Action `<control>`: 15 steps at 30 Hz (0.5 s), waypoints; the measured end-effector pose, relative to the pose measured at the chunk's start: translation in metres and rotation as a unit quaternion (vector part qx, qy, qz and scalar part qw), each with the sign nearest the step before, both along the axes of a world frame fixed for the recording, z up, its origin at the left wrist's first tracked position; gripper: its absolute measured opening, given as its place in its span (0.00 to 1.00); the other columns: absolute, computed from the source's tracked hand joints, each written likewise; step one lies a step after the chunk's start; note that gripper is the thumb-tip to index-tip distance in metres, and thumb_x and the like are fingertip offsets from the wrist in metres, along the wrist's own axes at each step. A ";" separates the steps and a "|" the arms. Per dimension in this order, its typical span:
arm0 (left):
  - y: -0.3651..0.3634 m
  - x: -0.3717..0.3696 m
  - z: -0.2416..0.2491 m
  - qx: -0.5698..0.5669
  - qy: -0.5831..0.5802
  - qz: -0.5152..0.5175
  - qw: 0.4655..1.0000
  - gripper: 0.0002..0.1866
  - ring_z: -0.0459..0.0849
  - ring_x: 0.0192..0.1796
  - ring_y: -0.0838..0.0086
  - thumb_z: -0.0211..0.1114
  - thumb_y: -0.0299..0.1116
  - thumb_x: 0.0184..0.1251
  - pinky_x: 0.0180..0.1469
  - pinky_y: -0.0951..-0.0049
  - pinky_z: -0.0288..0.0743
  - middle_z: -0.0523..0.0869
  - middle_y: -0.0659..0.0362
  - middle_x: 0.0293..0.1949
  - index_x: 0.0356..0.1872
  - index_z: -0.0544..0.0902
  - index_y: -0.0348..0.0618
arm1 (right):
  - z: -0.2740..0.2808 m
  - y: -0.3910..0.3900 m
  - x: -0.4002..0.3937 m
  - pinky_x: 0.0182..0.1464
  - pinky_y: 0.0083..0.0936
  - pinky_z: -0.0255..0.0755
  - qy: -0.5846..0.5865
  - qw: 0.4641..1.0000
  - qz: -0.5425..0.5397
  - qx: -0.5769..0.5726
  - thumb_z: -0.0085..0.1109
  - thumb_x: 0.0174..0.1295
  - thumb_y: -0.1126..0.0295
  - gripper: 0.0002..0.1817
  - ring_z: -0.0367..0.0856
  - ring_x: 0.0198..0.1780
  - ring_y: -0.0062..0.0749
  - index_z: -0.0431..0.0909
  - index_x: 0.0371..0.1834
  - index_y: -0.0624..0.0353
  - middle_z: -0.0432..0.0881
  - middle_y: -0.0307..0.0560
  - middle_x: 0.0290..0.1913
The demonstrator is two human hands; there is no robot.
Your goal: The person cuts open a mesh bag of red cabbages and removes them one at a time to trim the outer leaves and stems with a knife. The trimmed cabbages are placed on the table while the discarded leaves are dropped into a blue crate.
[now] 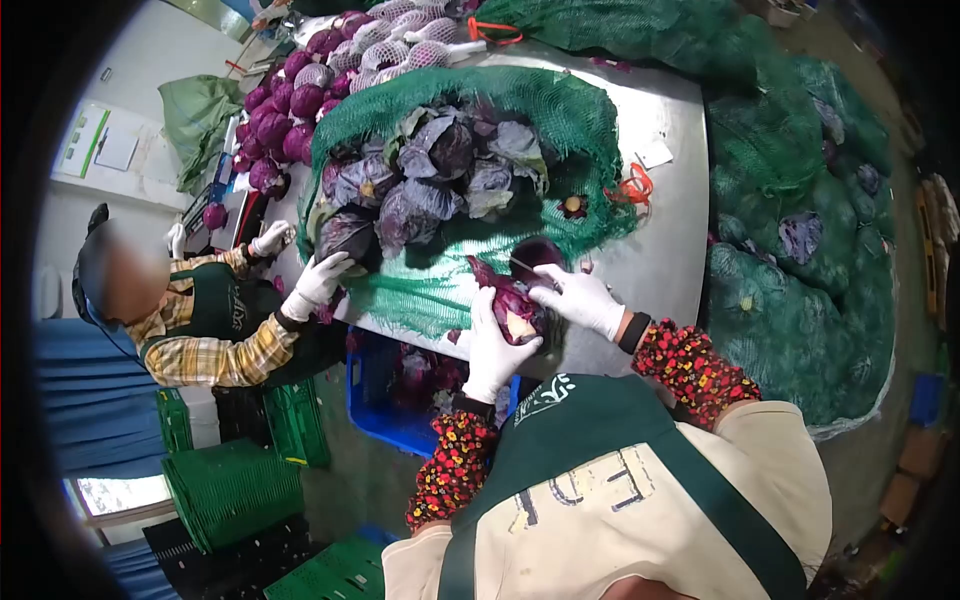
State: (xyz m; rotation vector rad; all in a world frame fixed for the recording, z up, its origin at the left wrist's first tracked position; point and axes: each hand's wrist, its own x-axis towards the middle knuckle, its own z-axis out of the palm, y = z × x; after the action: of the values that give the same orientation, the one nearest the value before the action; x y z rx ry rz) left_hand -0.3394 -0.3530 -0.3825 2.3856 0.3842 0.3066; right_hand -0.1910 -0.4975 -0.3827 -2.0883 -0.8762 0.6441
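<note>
A red cabbage (pixel 513 308), partly stripped with its pale stem end showing, sits in my gloved left hand (pixel 493 352), whose fingers wrap its near side. My gloved right hand (pixel 583 300) is closed at the cabbage's right side, fingers bent toward it. A thin narrow edge juts from those fingers; I cannot tell whether it is a blade. Just beyond the fingertips lies a dark, cupped cabbage leaf (pixel 536 256). Ahead, untrimmed red cabbages (pixel 420 190) with loose outer leaves are heaped on an opened green mesh sack (pixel 400 300) on the metal table (pixel 680 130).
Across the left corner, a gloved co-worker (pixel 225 310) touches a cabbage at the heap. Trimmed cabbages (pixel 285 110) and foam-netted ones (pixel 400 40) lie farther back. A blue crate (pixel 375 425) holding leaves stands below the table edge. Full mesh sacks (pixel 800 320) stand at right.
</note>
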 end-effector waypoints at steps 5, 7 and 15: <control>-0.003 0.003 0.005 -0.020 -0.008 0.010 1.000 0.54 0.63 0.70 0.51 0.82 0.35 0.36 0.71 0.58 0.59 0.63 0.42 0.66 0.68 0.61 0.38 | -0.020 0.019 -0.007 0.33 0.43 0.75 -0.072 0.997 -0.027 0.012 0.56 0.64 0.50 0.17 0.84 0.32 0.50 0.75 0.42 0.51 0.84 0.53 0.31; -0.003 0.001 0.003 -0.019 -0.019 0.011 1.000 0.53 0.63 0.71 0.53 0.82 0.35 0.38 0.72 0.60 0.58 0.63 0.45 0.66 0.69 0.60 0.37 | -0.033 0.027 -0.006 0.31 0.44 0.75 -0.176 0.983 -0.039 0.045 0.54 0.66 0.54 0.15 0.84 0.30 0.50 0.73 0.41 0.54 0.84 0.53 0.29; -0.013 -0.016 -0.017 -0.094 -0.088 0.051 0.990 0.53 0.66 0.67 0.56 0.85 0.33 0.34 0.70 0.59 0.61 0.66 0.48 0.63 0.66 0.63 0.40 | -0.064 0.026 0.037 0.35 0.45 0.76 -0.194 0.973 -0.064 -0.109 0.58 0.63 0.56 0.15 0.84 0.33 0.50 0.74 0.38 0.56 0.84 0.53 0.28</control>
State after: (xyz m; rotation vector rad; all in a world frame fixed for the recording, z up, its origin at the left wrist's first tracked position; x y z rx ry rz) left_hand -0.3553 -0.3664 -0.3996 2.1402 0.4327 0.5025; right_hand -0.1537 -0.4715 -0.4468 -2.4989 -0.9018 0.2748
